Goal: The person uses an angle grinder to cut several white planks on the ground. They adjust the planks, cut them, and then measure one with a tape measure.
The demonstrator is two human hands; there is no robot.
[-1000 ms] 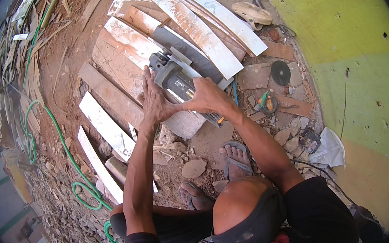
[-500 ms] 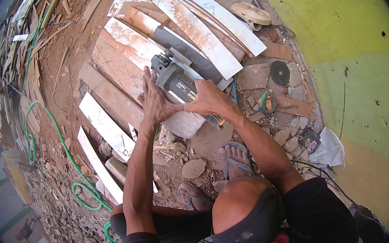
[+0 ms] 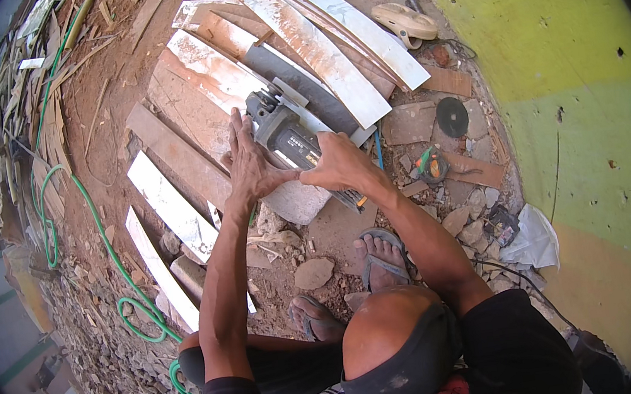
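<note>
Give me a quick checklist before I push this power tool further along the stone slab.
1. Both hands on tool: ok. The left hand and right hand rest on the grey handheld power tool.
2. Cutting edge visible: cannot tell, hidden under the tool.
3. Feet back: not ok. The sandalled foot lies near the pale stone slab.
4. Green hose away from tool: ok.
5. Loose black cutting disc out of the way: ok.

Both your forearms reach up from the lower edge and converge at the middle. Your left hand (image 3: 253, 165) lies palm down, fingers spread and stretched forward, thumb angled toward the right. Your right hand (image 3: 339, 167) is curled in a grip, knuckles up, elbow bent, nearly meeting the left thumb.
</note>
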